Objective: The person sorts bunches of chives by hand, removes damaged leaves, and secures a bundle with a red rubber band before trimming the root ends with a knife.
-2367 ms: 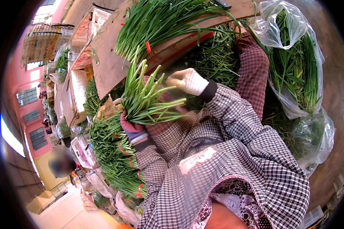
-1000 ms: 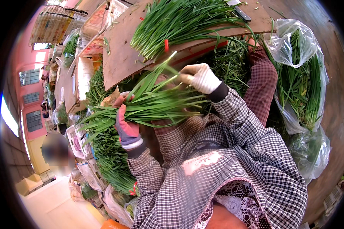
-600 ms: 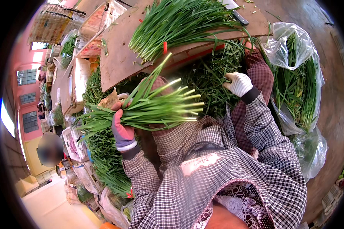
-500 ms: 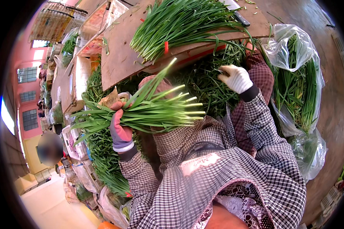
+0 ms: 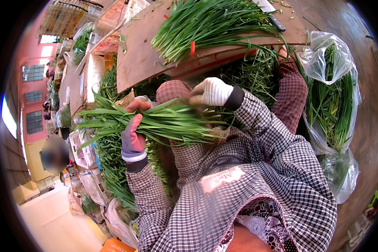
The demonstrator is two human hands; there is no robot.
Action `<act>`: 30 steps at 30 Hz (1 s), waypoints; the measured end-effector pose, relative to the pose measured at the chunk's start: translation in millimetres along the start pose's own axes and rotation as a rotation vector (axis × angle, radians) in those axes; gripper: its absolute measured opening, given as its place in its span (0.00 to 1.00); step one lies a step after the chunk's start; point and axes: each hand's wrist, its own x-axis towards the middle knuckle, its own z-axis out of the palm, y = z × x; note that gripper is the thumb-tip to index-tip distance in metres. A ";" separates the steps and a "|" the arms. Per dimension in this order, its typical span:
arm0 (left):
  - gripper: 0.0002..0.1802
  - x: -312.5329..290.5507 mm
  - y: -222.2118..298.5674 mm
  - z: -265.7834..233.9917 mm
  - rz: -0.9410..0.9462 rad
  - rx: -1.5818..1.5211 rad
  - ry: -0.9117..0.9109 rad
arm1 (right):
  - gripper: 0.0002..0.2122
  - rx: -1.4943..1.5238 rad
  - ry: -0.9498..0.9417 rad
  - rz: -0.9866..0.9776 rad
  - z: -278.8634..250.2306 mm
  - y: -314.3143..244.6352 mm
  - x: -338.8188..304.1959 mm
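A loose bunch of garlic chives (image 5: 176,124) lies across my lap, its pale cut ends to the right and its leaves spreading left. My left hand (image 5: 133,136), in a grey and pink glove, is closed around the leafy part of it. Over the upper edge of the bunch is my right hand (image 5: 213,91) in a white knitted glove. Its fingers are curled together, the tips blurred against the chives, so what they pinch is hidden. A larger pile of chives (image 5: 210,31) with a red band (image 5: 192,48) rests on the board ahead.
The brown board (image 5: 134,63) holds a black-handled knife (image 5: 277,23) at its far right. Loose green trimmings (image 5: 252,71) heap beneath it. A clear plastic bag (image 5: 329,69) of chives stands at my right. More chives (image 5: 117,180) pile on my left, near crates (image 5: 80,147).
My right hand has moved left from the trimmings to the held bunch. A stalk that stuck up from the bunch now no longer stands out. My left hand keeps its hold.
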 end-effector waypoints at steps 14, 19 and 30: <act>0.30 2.4 -32.6 -40.6 -0.065 -0.158 0.054 | 0.11 0.401 0.630 0.334 -40.5 62.1 -96.9; 0.29 1.5 -30.3 -30.4 0.053 -0.134 -0.038 | 0.15 -0.652 0.366 0.279 -67.0 76.5 -118.4; 0.27 5.9 -26.6 -23.9 0.009 -0.159 0.001 | 0.13 0.161 0.023 0.180 -2.1 19.6 -31.1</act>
